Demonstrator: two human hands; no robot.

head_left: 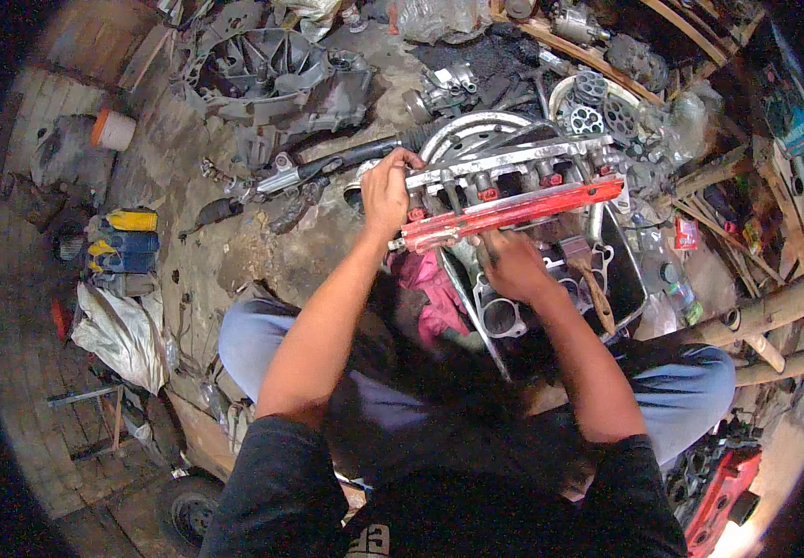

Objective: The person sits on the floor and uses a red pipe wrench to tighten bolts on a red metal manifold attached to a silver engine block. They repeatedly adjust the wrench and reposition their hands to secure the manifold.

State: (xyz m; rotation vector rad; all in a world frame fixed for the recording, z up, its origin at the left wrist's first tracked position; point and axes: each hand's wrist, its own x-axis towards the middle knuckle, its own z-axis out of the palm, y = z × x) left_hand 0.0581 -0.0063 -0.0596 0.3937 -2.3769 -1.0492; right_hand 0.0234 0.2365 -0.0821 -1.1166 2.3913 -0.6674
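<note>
The red fuel rail (514, 212) lies slantwise across a grey metal intake manifold (514, 163), just ahead of the person's knees. The left hand (385, 191) has its grip wrapped around the manifold's left end, fingers curled over the top. The right hand (512, 263) sits just under the rail's middle, its grip pressed onto the part below; what it pinches cannot be told. Beneath lies a grimy dirt floor (234, 251) strewn with a gearbox housing (272, 79) and a pink rag (435, 298).
</note>
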